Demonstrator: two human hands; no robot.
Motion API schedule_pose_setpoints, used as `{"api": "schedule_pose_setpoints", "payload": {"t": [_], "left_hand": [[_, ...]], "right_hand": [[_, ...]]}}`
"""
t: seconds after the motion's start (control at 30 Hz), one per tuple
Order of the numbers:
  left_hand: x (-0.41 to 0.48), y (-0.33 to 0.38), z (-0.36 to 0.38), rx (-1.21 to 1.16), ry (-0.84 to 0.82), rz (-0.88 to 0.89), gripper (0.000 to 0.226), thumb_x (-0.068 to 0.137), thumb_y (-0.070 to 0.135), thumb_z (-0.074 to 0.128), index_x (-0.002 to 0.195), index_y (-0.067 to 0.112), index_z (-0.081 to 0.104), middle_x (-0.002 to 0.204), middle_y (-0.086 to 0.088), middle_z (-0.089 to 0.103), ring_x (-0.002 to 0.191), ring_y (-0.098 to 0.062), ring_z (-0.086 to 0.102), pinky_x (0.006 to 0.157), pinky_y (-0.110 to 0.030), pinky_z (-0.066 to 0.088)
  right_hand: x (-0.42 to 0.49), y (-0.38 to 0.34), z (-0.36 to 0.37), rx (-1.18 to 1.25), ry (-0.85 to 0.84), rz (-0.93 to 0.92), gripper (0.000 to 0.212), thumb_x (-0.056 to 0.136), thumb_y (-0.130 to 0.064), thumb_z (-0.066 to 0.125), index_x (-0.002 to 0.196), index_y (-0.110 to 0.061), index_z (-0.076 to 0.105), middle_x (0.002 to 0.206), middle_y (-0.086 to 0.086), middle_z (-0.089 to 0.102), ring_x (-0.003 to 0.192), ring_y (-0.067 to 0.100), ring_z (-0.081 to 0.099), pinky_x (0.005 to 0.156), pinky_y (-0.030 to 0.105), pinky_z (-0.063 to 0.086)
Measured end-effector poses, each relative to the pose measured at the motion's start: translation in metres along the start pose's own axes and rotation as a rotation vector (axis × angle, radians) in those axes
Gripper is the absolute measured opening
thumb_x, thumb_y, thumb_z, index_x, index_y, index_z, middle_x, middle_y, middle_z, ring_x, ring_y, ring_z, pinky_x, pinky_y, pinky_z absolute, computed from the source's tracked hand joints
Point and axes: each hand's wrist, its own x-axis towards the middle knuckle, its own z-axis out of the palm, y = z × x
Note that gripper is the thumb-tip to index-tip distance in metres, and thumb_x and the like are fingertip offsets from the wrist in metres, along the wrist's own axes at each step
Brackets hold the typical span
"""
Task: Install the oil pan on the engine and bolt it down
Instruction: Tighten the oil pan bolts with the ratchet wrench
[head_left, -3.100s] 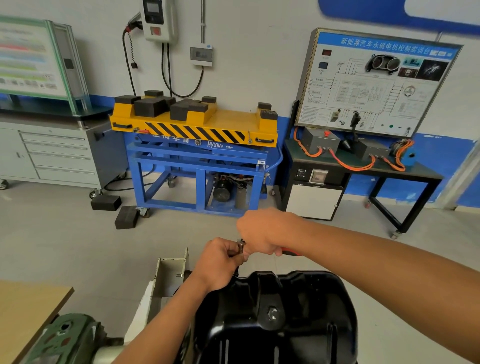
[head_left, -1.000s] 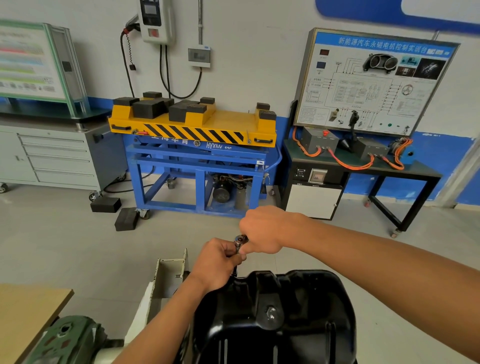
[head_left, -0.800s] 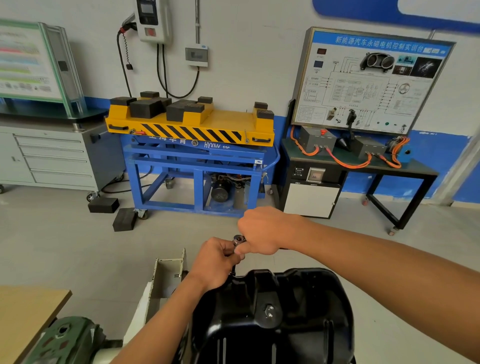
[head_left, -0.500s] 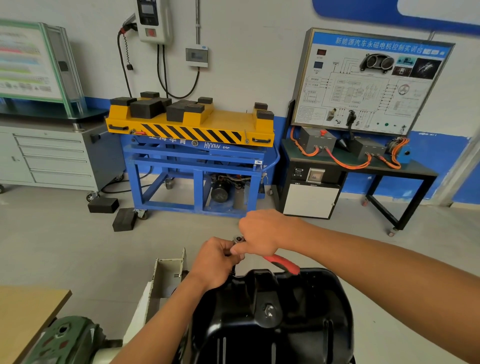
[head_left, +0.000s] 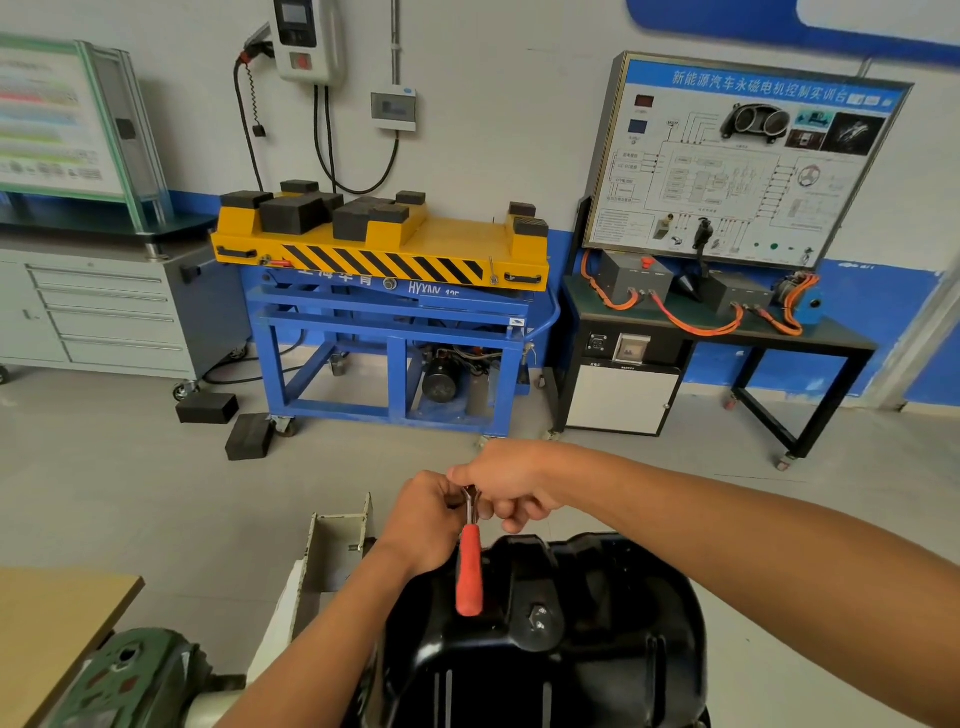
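Note:
The black oil pan sits bottom-up on the engine at the lower middle, its drain plug facing me. At the pan's far edge both hands meet on a ratchet wrench with a red handle. My left hand grips the ratchet's head from the left. My right hand curls its fingers round the head's top from the right. The red handle hangs free towards me over the pan. The bolt under the ratchet is hidden by the hands.
A white engine stand bracket rises left of the pan, with a green housing and a wooden tabletop at the lower left. Across the floor stand a blue-and-yellow lift cart, a grey drawer cabinet and a trainer bench.
The red handle has swung round from under my right forearm to point at me over the pan. Both hands have stayed at the ratchet's head.

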Motion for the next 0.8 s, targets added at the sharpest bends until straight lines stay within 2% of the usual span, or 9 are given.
{"api": "schedule_pose_setpoints", "payload": {"t": [0.07,0.17,0.27,0.4,0.47,0.6,0.7,0.8], "left_hand": [[0.001,0.0,0.0,-0.004,-0.018,0.008,0.029,0.085,-0.01,0.061,0.071,0.011,0.075,0.067,-0.007,0.072,0.059,-0.009,0.054,0.06,-0.029,0.047],[0.001,0.001,0.001,-0.054,-0.028,0.011,0.025,0.089,0.0,0.07,0.076,0.019,0.078,0.067,0.005,0.074,0.058,-0.001,0.056,0.061,-0.021,0.048],[0.004,-0.001,0.003,-0.055,-0.026,-0.01,0.017,0.09,0.001,0.069,0.082,0.011,0.079,0.067,-0.009,0.071,0.054,-0.008,0.047,0.057,-0.025,0.042],[0.005,-0.004,0.003,-0.043,-0.031,-0.019,0.013,0.092,0.006,0.07,0.082,0.0,0.075,0.068,-0.025,0.063,0.058,-0.018,0.044,0.06,-0.029,0.04],[0.005,-0.003,0.003,-0.041,-0.034,-0.017,0.016,0.092,0.009,0.071,0.078,0.001,0.074,0.064,-0.016,0.06,0.056,-0.017,0.043,0.057,-0.026,0.039],[0.005,-0.002,0.004,-0.056,-0.043,-0.029,0.022,0.092,0.008,0.07,0.07,0.01,0.071,0.058,-0.003,0.056,0.052,-0.012,0.041,0.053,-0.021,0.038],[0.005,-0.002,0.004,-0.064,-0.048,-0.022,0.014,0.092,0.008,0.07,0.079,0.006,0.075,0.057,0.003,0.058,0.049,-0.008,0.041,0.054,-0.02,0.039],[0.005,-0.003,0.004,-0.074,-0.044,-0.018,0.014,0.092,0.008,0.071,0.078,0.01,0.074,0.059,0.005,0.061,0.048,-0.006,0.043,0.055,-0.019,0.04]], "right_hand": [[0.0,0.0,0.001,0.026,0.002,-0.031,0.046,0.106,-0.039,0.041,0.075,-0.007,0.05,0.031,-0.005,0.042,0.025,0.007,0.04,0.029,0.012,0.027],[0.001,0.001,-0.001,-0.12,0.053,-0.094,0.051,0.104,-0.043,0.043,0.07,-0.006,0.051,0.036,-0.002,0.046,0.025,0.008,0.038,0.032,0.011,0.029],[0.003,0.001,-0.006,-0.393,0.132,-0.143,0.06,0.101,-0.052,0.044,0.063,-0.008,0.057,0.053,0.004,0.054,0.037,0.012,0.038,0.04,0.02,0.031],[0.005,-0.002,-0.011,-0.569,0.145,-0.191,0.058,0.1,-0.051,0.047,0.063,-0.008,0.06,0.071,0.01,0.063,0.05,0.017,0.046,0.047,0.024,0.035],[0.005,-0.003,-0.012,-0.649,0.159,-0.225,0.053,0.1,-0.047,0.049,0.067,-0.008,0.063,0.072,0.009,0.064,0.059,0.018,0.052,0.05,0.024,0.036],[0.006,-0.004,-0.016,-0.638,0.256,-0.26,0.034,0.092,-0.033,0.065,0.066,-0.016,0.051,0.065,0.0,0.055,0.055,0.013,0.048,0.048,0.025,0.037],[0.006,-0.007,-0.019,-0.756,0.168,-0.278,0.041,0.095,-0.036,0.062,0.06,-0.015,0.058,0.056,-0.006,0.061,0.054,0.01,0.055,0.053,0.024,0.041],[0.003,-0.009,-0.021,-0.845,0.125,-0.285,0.049,0.098,-0.043,0.058,0.063,-0.01,0.066,0.055,-0.002,0.065,0.056,0.011,0.063,0.063,0.027,0.053]]}}
